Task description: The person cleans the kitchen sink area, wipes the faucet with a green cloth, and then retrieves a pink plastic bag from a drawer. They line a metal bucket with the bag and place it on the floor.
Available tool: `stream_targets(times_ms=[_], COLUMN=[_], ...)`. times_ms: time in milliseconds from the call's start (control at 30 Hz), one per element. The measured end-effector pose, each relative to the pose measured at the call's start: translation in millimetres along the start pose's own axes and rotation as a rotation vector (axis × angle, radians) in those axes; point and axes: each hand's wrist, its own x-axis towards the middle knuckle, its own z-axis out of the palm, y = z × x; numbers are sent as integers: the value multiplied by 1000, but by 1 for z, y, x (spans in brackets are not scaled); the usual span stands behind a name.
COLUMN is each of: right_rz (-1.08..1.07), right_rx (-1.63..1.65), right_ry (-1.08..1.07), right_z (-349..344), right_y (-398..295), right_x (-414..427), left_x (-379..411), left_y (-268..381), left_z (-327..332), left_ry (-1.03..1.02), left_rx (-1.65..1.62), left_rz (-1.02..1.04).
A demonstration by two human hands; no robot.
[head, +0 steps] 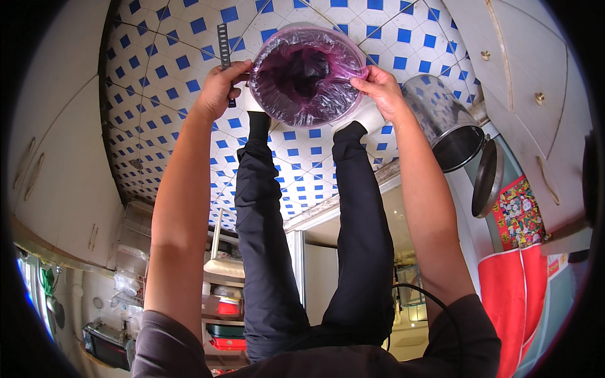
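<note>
A round bin is lined with a translucent purple plastic bag (307, 101), its edge folded over the rim. The bag's mouth faces up, and its inside looks dark. My left hand (221, 87) pinches the lined rim at its left side. A dark perforated strip (223, 45) passes behind that hand; whether the hand holds it too is unclear. On the opposite side, my right hand (382, 92) grips the bag's edge between thumb and fingers. Beside my right forearm lies a shiny metal bin (430, 104) on its side, with its round lid (488, 179) swung open.
White floor tiles with blue squares (182, 62) lie under my feet. Pale cabinets (61, 156) line the left; more cabinet doors (520, 56) stand at the right. A red cloth (513, 302) hangs at lower right. A shelf rack (222, 314) stands behind my legs, near a doorway.
</note>
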Motion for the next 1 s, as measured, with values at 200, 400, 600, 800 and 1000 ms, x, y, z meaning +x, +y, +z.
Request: stream_targets(times_ms=[200, 400, 600, 800, 1000], right_rz=[-24, -32, -25, 28, -5], right_rx=[129, 137, 136, 96, 144], right_ry=[39, 36, 37, -15, 1], right_z=[4, -5, -4, -5, 2], right_y=[1, 11, 3, 2, -5], right_x=[-1, 3, -1, 3, 2], left_x=[6, 8, 13, 17, 5], left_y=[-7, -7, -11, -16, -4], left_z=[1, 7, -3, -10, 7], left_ry=[-97, -182, -272, -234, -163], left_rx=[30, -52, -13, -3, 5], left_rz=[94, 77, -11, 6, 32])
